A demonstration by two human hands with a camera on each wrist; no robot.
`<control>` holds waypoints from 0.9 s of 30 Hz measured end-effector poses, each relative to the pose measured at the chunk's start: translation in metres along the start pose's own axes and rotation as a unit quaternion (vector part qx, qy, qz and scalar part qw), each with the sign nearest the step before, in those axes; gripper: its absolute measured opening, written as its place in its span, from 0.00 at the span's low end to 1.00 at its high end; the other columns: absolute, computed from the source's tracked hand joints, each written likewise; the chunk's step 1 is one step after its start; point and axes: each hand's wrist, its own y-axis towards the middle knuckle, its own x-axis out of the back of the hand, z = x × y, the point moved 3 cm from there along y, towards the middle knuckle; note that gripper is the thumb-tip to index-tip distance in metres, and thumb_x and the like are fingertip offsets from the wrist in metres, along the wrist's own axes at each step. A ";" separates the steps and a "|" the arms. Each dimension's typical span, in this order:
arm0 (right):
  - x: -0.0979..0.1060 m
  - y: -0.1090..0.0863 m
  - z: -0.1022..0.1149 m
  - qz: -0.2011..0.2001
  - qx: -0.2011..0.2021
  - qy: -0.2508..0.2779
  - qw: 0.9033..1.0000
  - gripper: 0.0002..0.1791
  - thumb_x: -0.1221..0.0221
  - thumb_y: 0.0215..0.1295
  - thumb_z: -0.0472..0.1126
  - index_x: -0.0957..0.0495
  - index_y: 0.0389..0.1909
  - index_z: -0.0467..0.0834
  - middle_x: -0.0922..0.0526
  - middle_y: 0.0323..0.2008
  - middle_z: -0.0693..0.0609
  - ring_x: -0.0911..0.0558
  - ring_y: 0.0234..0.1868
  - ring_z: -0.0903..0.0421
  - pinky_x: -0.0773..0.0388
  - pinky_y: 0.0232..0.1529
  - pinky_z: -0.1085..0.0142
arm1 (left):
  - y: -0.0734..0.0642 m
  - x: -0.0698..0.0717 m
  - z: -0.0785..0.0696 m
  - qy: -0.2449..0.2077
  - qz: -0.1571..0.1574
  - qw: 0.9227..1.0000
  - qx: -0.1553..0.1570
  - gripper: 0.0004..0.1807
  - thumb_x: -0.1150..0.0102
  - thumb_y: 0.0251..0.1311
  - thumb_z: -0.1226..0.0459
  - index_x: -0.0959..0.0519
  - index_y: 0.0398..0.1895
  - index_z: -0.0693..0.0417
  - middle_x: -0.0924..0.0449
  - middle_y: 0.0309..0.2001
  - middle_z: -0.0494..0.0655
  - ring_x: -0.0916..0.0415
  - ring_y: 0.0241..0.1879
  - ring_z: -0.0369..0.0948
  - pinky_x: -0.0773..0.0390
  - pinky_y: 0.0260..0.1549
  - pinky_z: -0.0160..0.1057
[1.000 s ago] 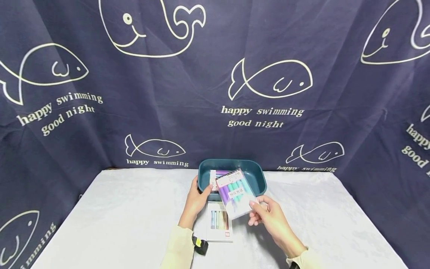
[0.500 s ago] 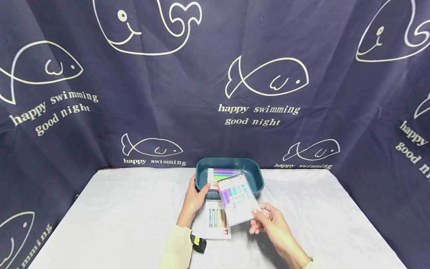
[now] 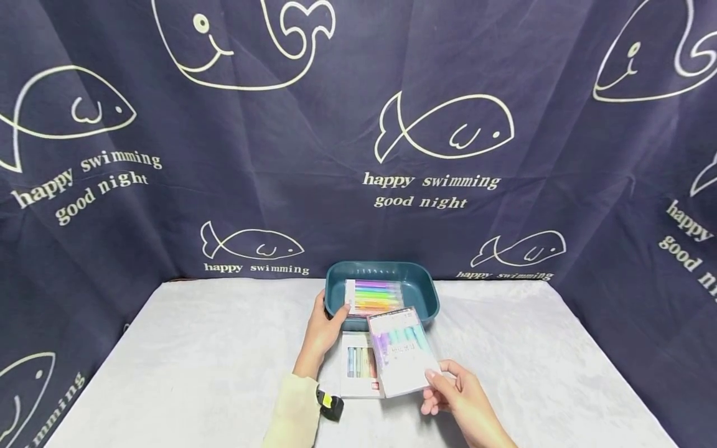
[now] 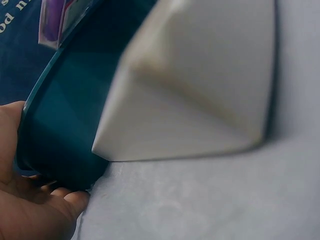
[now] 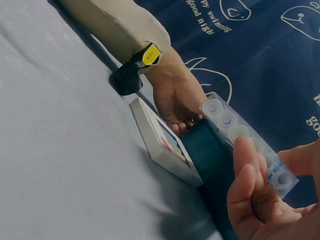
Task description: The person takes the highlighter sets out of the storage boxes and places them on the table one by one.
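My left hand (image 3: pixel 322 330) grips the left front rim of a teal plastic bin (image 3: pixel 422 292), thumb on top and fingers beneath, as the left wrist view shows. Inside the bin lies a flat pack of rainbow-coloured pens (image 3: pixel 372 295). With thumb and fingers, my right hand (image 3: pixel 462 398) pinches the lower right corner of a clear case of purple-to-blue markers (image 3: pixel 400 348). This case is tilted in front of the bin. Round marker ends show along its edge (image 5: pixel 237 132). A white box with a window of pastel sticks (image 3: pixel 358 367) is partly hidden by it.
A pale cloth covers the tabletop (image 3: pixel 224 361). Behind and at both sides hangs a dark blue curtain (image 3: pixel 313 155) with fish drawings. The white box (image 4: pixel 200 75) stands close before the bin. A black device (image 3: pixel 330 406) is strapped to the left wrist.
My right hand has drawn the marker case toward me, away from the bin, uncovering more of the rainbow pens. The left hand keeps its hold on the rim. The head view has shifted slightly.
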 end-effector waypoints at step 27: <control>0.005 -0.012 -0.037 -0.027 -0.096 0.030 0.995 0.16 0.47 0.76 0.45 0.34 0.49 0.35 0.16 0.24 0.55 0.15 0.24 0.59 0.18 0.30 0.69 | -0.001 0.000 0.000 0.017 0.000 1.000 0.008 0.40 0.41 0.67 0.55 0.44 0.78 0.52 0.39 0.76 0.60 0.41 0.76 0.58 0.40 0.73 0.61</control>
